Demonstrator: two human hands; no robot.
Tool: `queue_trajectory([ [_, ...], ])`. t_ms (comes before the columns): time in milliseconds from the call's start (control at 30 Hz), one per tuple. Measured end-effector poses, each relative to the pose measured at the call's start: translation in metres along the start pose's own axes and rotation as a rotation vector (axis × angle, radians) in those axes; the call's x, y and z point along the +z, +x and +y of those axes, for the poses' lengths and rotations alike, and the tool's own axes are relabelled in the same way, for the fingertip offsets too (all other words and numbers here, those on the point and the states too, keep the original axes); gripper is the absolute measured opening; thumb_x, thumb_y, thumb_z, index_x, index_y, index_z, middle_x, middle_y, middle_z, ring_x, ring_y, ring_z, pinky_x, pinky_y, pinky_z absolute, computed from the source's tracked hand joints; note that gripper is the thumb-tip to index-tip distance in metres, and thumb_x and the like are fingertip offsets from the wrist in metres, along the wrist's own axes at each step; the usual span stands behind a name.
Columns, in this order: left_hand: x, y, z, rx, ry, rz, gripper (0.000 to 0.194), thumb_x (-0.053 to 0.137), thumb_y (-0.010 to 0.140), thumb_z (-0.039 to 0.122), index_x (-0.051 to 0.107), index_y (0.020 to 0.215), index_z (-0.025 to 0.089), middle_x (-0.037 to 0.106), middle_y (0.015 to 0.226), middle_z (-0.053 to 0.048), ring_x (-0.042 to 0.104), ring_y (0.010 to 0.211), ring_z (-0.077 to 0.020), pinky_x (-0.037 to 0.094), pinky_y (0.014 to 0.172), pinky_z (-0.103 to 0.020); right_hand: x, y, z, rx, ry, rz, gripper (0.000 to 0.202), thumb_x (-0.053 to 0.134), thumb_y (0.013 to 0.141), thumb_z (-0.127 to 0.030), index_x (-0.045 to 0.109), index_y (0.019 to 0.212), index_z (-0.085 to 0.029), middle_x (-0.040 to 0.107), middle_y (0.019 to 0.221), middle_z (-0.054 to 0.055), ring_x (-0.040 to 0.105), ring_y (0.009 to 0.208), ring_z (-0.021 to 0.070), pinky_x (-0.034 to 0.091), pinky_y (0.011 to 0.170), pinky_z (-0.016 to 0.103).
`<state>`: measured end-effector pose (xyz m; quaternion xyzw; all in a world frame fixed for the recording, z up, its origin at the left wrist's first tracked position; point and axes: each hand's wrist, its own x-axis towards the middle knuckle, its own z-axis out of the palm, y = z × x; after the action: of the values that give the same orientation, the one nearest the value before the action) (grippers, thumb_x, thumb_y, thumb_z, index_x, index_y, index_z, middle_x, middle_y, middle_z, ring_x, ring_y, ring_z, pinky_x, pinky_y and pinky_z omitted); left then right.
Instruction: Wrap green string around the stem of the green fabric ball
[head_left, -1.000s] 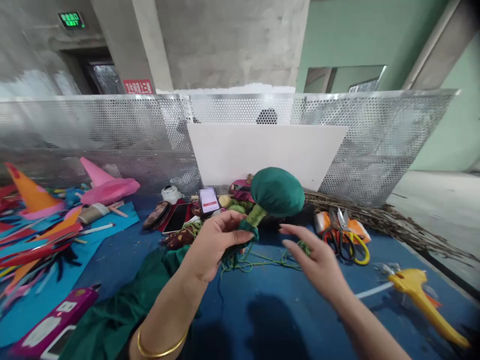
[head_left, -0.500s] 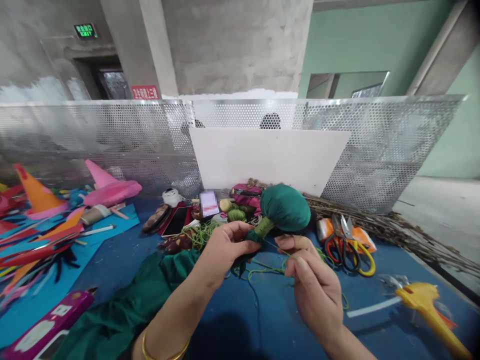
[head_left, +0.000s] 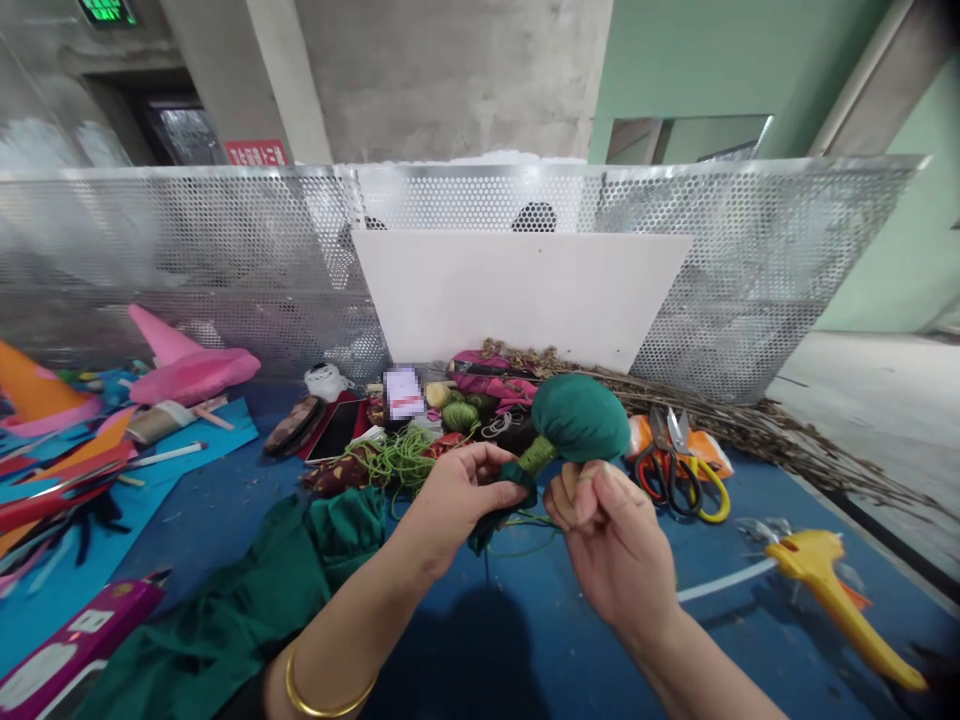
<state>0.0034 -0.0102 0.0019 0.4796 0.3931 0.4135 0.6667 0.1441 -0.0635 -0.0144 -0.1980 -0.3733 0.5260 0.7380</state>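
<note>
A round stuffed ball of dark green cloth (head_left: 581, 415) sits at the centre, its narrow neck wrapped in lighter green yarn (head_left: 537, 456). My left hand (head_left: 469, 495) is closed on the gathered cloth tail (head_left: 517, 495) below that neck. Just under the ball, my right hand (head_left: 611, 540) is closed in a pinch, with a bit of green yarn showing at the fingers. Loose yarn strands trail on the table between the hands. Beside my left forearm lies a large dark green cloth (head_left: 247, 590).
Two pairs of scissors (head_left: 679, 465) and a yellow glue gun (head_left: 817, 570) lie on the right. Behind my hands are tangled green yarn (head_left: 405, 455) and a yarn ball (head_left: 459, 415). Dry branches (head_left: 750, 425) run along the back. Coloured paper and a pink hat-shaped piece (head_left: 195, 370) fill the left.
My right hand has come up and left, close under the ball, its fingers curled tighter. The left hand keeps its hold. The whole view has shifted slightly right and down.
</note>
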Motion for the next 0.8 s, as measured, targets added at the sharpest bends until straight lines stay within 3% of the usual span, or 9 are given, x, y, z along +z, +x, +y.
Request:
queue_trajectory([
  [300,0.010,-0.005,0.003,0.121,0.122,0.065,0.029,0.078,0.055,0.015,0.065,0.081,0.016,0.070,0.079,-0.002,0.064,0.077,-0.0166,0.049,0.070,-0.026,-0.002,-0.003,-0.002,0.039,-0.111,0.125,0.037,0.066,0.086,-0.036,0.060,0.054,-0.017,0.041,0.052,-0.003,0.032,0.052,0.0108,0.026,0.051,0.028],
  [400,0.006,-0.004,0.002,0.187,0.229,0.097,0.027,0.076,0.061,0.017,0.064,0.084,0.016,0.070,0.079,-0.002,0.064,0.077,-0.0175,0.049,0.071,-0.028,0.001,-0.002,0.003,0.030,-0.066,0.167,0.038,0.066,0.086,-0.037,0.059,0.055,-0.018,0.037,0.051,-0.006,0.032,0.051,0.0098,0.035,0.057,0.027],
  [500,0.004,-0.004,0.002,0.279,0.402,0.203,0.027,0.075,0.066,0.019,0.060,0.089,0.017,0.070,0.084,-0.003,0.065,0.080,-0.0188,0.049,0.073,-0.030,0.002,0.000,0.011,0.015,-0.023,0.267,0.036,0.068,0.084,-0.040,0.060,0.057,-0.018,0.039,0.053,-0.006,0.039,0.053,0.0093,0.043,0.071,0.029],
  [633,0.007,-0.006,-0.002,0.410,0.513,0.243,0.034,0.072,0.068,0.013,0.057,0.098,0.021,0.070,0.094,-0.002,0.066,0.094,-0.0196,0.049,0.083,-0.029,0.000,0.003,0.020,0.091,-0.020,0.397,0.024,0.077,0.074,-0.041,0.071,0.071,-0.018,0.046,0.055,-0.006,0.042,0.055,0.0089,0.043,0.066,0.026],
  [733,0.011,-0.008,-0.008,0.483,0.547,0.239,0.036,0.067,0.070,0.008,0.055,0.100,0.023,0.070,0.097,0.000,0.066,0.098,-0.0184,0.048,0.086,-0.028,-0.002,0.004,0.021,0.174,-0.063,0.377,0.027,0.087,0.059,-0.033,0.075,0.079,-0.019,0.058,0.062,-0.004,0.048,0.059,0.0096,0.043,0.063,0.024],
  [800,0.012,-0.008,-0.011,0.502,0.578,0.236,0.037,0.066,0.071,0.008,0.055,0.102,0.024,0.070,0.097,0.001,0.067,0.097,-0.0180,0.049,0.086,-0.028,-0.003,0.005,0.019,0.190,-0.131,0.331,0.025,0.088,0.056,-0.029,0.075,0.075,-0.019,0.065,0.070,-0.001,0.052,0.064,0.0116,0.044,0.064,0.025],
])
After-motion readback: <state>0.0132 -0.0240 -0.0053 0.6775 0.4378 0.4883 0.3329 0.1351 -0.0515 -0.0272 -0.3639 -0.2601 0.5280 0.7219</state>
